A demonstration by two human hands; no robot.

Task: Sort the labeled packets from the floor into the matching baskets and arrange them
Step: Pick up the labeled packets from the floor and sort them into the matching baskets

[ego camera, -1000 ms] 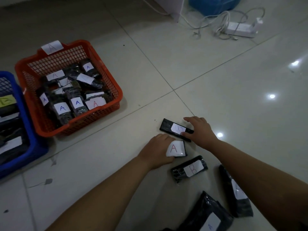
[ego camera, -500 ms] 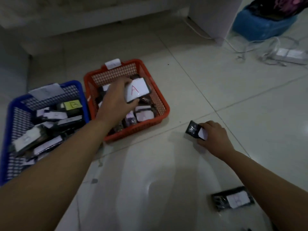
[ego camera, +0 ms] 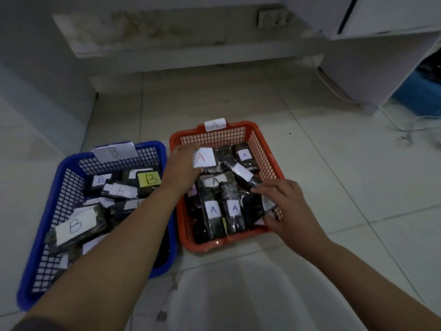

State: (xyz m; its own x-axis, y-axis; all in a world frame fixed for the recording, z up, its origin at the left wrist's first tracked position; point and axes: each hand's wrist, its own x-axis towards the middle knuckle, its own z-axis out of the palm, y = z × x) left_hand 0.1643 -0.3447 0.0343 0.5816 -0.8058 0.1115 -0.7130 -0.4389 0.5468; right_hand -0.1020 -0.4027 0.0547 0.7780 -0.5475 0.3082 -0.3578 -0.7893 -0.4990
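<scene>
The orange basket, tagged A, holds several dark packets with A labels. My left hand is over its back left part and grips a packet with a red A label. My right hand reaches over the basket's right front corner and holds a dark packet with a white label, thumb below and fingers above it. To the left stands the blue basket, tagged B, filled with several B-labeled packets.
A wall base and low ledge run behind the baskets. White furniture stands at the back right, with a blue object and loose cables on the floor beside it. Pale floor tiles surround the baskets.
My right hand lifted its packet off the floor and carried it to the orange basket's right front corner. My left hand moved the red A packet deeper into that basket. The view swung left.
</scene>
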